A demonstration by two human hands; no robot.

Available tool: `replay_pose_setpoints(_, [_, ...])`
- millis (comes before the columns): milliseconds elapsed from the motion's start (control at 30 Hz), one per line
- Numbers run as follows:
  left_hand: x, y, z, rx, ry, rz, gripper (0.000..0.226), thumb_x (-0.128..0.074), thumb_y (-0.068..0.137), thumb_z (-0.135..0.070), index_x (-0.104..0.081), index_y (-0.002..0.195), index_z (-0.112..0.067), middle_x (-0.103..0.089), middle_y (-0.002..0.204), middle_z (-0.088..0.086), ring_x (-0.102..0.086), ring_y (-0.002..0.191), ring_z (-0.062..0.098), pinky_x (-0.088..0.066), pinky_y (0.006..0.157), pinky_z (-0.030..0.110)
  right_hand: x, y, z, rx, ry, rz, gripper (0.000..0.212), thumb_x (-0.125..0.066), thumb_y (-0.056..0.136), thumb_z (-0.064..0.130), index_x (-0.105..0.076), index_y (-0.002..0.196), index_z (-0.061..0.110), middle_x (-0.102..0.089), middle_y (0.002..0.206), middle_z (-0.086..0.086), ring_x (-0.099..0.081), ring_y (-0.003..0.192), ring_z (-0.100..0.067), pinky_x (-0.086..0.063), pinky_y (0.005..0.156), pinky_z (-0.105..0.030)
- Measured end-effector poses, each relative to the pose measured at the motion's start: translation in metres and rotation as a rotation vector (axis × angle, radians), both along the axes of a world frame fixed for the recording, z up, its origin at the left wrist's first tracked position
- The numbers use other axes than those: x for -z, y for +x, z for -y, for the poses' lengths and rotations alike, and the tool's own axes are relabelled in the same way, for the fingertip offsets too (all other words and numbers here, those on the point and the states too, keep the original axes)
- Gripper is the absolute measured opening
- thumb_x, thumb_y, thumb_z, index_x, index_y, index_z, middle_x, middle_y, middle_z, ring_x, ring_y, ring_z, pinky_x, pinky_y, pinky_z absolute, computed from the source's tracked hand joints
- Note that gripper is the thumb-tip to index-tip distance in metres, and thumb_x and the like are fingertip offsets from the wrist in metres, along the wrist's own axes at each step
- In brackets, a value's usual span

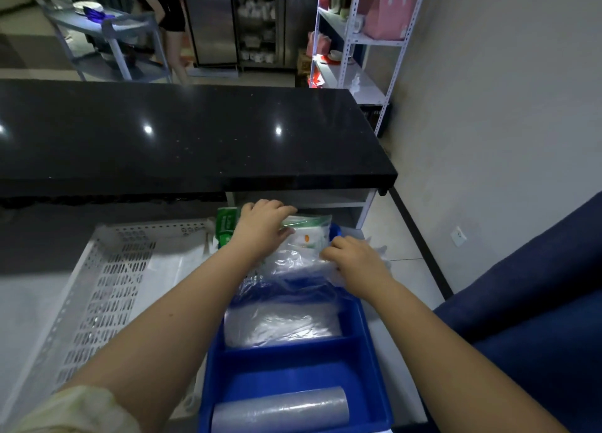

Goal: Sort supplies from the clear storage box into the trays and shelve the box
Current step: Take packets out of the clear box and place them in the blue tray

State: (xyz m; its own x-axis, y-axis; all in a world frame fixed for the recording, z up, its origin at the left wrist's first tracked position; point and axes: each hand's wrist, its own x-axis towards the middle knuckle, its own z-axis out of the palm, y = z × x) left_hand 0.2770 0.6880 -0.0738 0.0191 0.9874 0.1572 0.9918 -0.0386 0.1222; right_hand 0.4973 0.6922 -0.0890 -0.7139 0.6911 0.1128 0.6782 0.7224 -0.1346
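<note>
A blue divided tray (368, 361) lies in front of me. Its far compartment holds clear plastic bags, one with a green zip strip and green print (308, 237). My left hand (264, 224) grips the far zip edge of that bag. My right hand (353, 257) pinches its crumpled near-right edge. The middle compartment holds a flat pack of clear plastic (281, 327). A roll of clear film (280, 408) rests in the nearest compartment. A white perforated tray (107, 279) sits to the left. The clear storage box is not clearly visible.
A green packet (225, 226) stands behind the trays. A black stone counter (182, 133) runs across beyond them. White metal shelving (355, 42) with pink bags stands at the back right. A blue sofa (534, 302) is on my right. A person stands by a grey cart (107, 32) far back.
</note>
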Motion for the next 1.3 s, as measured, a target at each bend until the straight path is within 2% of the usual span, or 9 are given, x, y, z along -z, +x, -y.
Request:
replay_pose_setpoints(233, [0.003,-0.002,0.037,0.09,-0.055,0.059,0.059,-0.052,0.076,-0.071,-0.055,0.124,-0.037,-0.057,0.122,-0.01,-0.046,0.118,0.017,-0.033,0.095,0.039,0.0,-0.032,-0.018,-0.024,-0.074,0.04,0.048,-0.067,0.079,0.009,-0.056,0.122,0.025,-0.052,0.118,0.003,-0.047,0.109,-0.019,-0.04,0.091,-0.032])
replay_pose_setpoints(433, [0.032,-0.004,0.036,-0.074,-0.08,0.065,0.035,-0.056,0.084,-0.045,-0.059,0.116,-0.031,-0.059,0.118,-0.005,-0.048,0.113,0.02,-0.031,0.092,0.036,0.017,-0.06,-0.029,-0.069,-0.118,-0.094,0.037,-0.062,0.082,0.009,-0.059,0.117,0.02,-0.057,0.112,-0.002,-0.05,0.105,-0.023,-0.04,0.084,-0.034])
replay_pose_setpoints(600, [0.051,-0.021,0.037,-0.126,-0.089,0.033,0.023,-0.056,0.086,-0.039,-0.066,0.101,-0.026,-0.063,0.103,-0.003,-0.052,0.1,0.023,-0.03,0.084,0.034,0.038,-0.059,-0.037,-0.041,-0.184,-0.248,0.054,-0.073,0.072,0.002,-0.057,0.121,0.018,-0.056,0.126,-0.001,-0.047,0.117,-0.019,-0.04,0.099,-0.033])
replay_pose_setpoints(733, [0.06,-0.023,0.043,-0.115,-0.161,0.011,0.022,-0.056,0.084,-0.039,-0.067,0.1,-0.028,-0.061,0.104,-0.006,-0.05,0.1,0.02,-0.03,0.084,0.035,0.06,-0.041,-0.034,-0.091,0.002,-0.347,0.031,-0.08,0.067,0.007,-0.066,0.095,0.013,-0.063,0.099,-0.005,-0.056,0.091,-0.026,-0.049,0.08,-0.037])
replay_pose_setpoints(867, [0.06,-0.026,0.051,-0.111,-0.14,0.052,0.037,-0.058,0.079,-0.044,-0.061,0.114,-0.032,-0.058,0.114,-0.007,-0.049,0.108,0.02,-0.032,0.091,0.036,0.072,-0.044,-0.028,-0.112,-0.051,-0.306,0.021,-0.076,0.066,0.001,-0.07,0.083,0.013,-0.066,0.087,-0.001,-0.057,0.08,-0.024,-0.05,0.069,-0.037])
replay_pose_setpoints(933, [0.058,-0.029,0.058,-0.098,-0.056,0.087,0.042,-0.063,0.076,-0.046,-0.061,0.116,-0.031,-0.059,0.112,-0.006,-0.051,0.107,0.02,-0.036,0.092,0.037,0.073,-0.049,-0.027,-0.109,-0.09,-0.32,0.023,-0.078,0.066,0.004,-0.071,0.087,0.013,-0.068,0.093,-0.001,-0.06,0.086,-0.025,-0.051,0.078,-0.039])
replay_pose_setpoints(1067, [0.064,-0.033,0.069,-0.128,0.036,0.137,0.022,-0.066,0.076,-0.035,-0.07,0.097,-0.028,-0.066,0.097,-0.004,-0.059,0.092,0.023,-0.045,0.079,0.038,0.069,-0.062,-0.023,-0.144,-0.118,-0.35,0.032,-0.079,0.066,0.005,-0.072,0.096,0.011,-0.069,0.102,-0.006,-0.063,0.096,-0.026,-0.046,0.091,-0.039])
replay_pose_setpoints(1200, [0.065,-0.028,0.068,-0.148,-0.006,0.196,0.028,-0.062,0.073,-0.031,-0.071,0.098,-0.023,-0.069,0.097,-0.001,-0.061,0.091,0.026,-0.048,0.078,0.04,0.066,-0.074,-0.022,-0.159,-0.104,-0.357,0.034,-0.073,0.075,0.018,-0.067,0.109,0.015,-0.067,0.11,-0.003,-0.059,0.103,-0.024,-0.043,0.092,-0.038])
replay_pose_setpoints(1300, [0.056,-0.029,0.07,-0.175,0.133,0.241,0.035,-0.055,0.071,-0.037,-0.07,0.1,-0.023,-0.068,0.098,-0.002,-0.06,0.093,0.023,-0.046,0.082,0.038,0.068,-0.079,-0.025,-0.167,-0.123,-0.329,0.038,-0.073,0.077,0.023,-0.064,0.113,0.018,-0.066,0.112,0.0,-0.057,0.107,-0.023,-0.044,0.094,-0.042])
